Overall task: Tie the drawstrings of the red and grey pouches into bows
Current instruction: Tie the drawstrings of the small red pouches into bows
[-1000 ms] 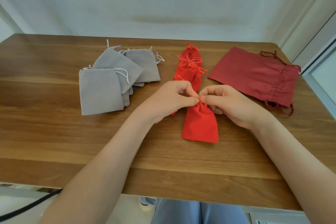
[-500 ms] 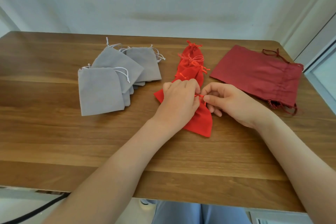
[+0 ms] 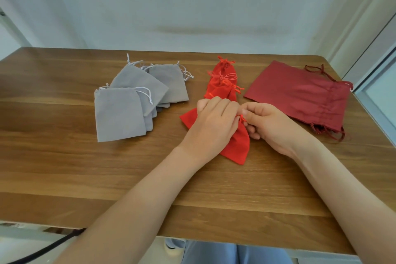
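Pinching the drawstring [image 3: 241, 117] in the right hand [image 3: 270, 127], left hand [image 3: 214, 121] curled round the red pouch [image 3: 235, 149] neck; soft, light, likely slippery, so best gripped near the knot.

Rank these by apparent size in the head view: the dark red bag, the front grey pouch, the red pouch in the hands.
1. dark red bag
2. front grey pouch
3. red pouch, partly covered, so less sure

Left hand [image 3: 214, 122]: palm down, fingers curled, tips hidden.
Right hand [image 3: 272, 128]: at its 3 o'clock, fingertips pinching red drawstring [image 3: 241, 117].
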The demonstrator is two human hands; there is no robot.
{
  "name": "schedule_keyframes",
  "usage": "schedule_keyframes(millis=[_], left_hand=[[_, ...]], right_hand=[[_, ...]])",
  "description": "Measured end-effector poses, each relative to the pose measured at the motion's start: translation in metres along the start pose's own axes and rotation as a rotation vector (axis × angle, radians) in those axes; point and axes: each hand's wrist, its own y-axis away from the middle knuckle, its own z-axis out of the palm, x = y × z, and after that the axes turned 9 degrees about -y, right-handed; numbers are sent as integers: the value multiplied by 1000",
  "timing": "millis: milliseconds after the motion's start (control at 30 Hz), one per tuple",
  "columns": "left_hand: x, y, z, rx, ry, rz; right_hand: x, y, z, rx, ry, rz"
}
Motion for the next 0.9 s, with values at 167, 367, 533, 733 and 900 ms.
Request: schedule_keyframes(millis=[167, 367, 533, 733, 900], left_hand=[[0, 1, -1, 16, -25, -23], [-1, 1, 3, 89, -4, -39], [0, -3, 3, 52, 191, -174], [-1, -6, 1, 90, 454, -510], [2, -6, 0, 220, 379, -587]], right_hand=[[-3, 1, -3, -14, -53, -8], [-4, 0, -2, 39, -98, -24], [-4, 0, -1, -33, -166, -20], [-4, -1, 0, -49, -159, -87], [-1, -3, 4, -65, -226, -132]])
